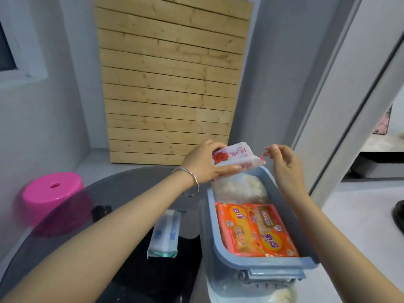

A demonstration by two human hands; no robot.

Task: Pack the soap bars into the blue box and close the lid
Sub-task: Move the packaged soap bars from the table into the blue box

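The blue box (210,206) stands open at the right edge of a dark glass table (122,189). Two orange-wrapped soap bars (255,230) lie side by side in its near half, and a pale wrapped bundle (240,189) fills the far half. My left hand (203,165) grips a white soap pack with a red rose (236,159) above the box's far end. My right hand (284,162) hovers just right of that pack, fingers apart and holding nothing. Left of the box, a white and blue wrapped soap bar (166,232) lies on the table.
A pink plastic stool (52,191) stands on the floor beyond the table's left side. A wooden slat panel (170,79) leans against the grey wall behind. A door frame (341,101) rises at the right. A dark object (399,215) sits on the floor far right.
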